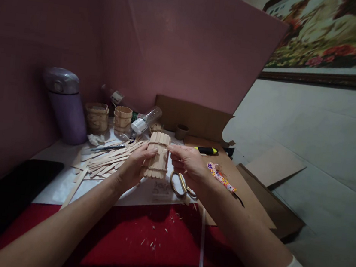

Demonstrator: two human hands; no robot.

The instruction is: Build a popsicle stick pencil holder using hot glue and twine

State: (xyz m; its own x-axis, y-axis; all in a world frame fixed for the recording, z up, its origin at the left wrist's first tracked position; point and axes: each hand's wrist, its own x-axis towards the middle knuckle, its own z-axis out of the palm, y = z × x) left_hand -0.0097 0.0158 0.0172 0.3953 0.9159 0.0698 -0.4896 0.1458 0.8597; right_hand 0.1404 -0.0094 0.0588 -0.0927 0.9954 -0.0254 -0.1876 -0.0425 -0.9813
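A bundle of wooden craft sticks, set side by side and tied with cord near both ends, is held up over the table. My left hand grips its left side, the thumb lying on the sticks. At its right edge my right hand has its fingers pinched together; anything between the fingertips is too small to name. Just below my right hand are gold-handled scissors. Loose craft sticks lie in a pile to the left.
Behind stand a purple bottle, two stick-covered cups and a clear plastic bottle. Cardboard at the right bears a black-and-yellow cutter and a floral-patterned item. Shavings lie on the red cloth.
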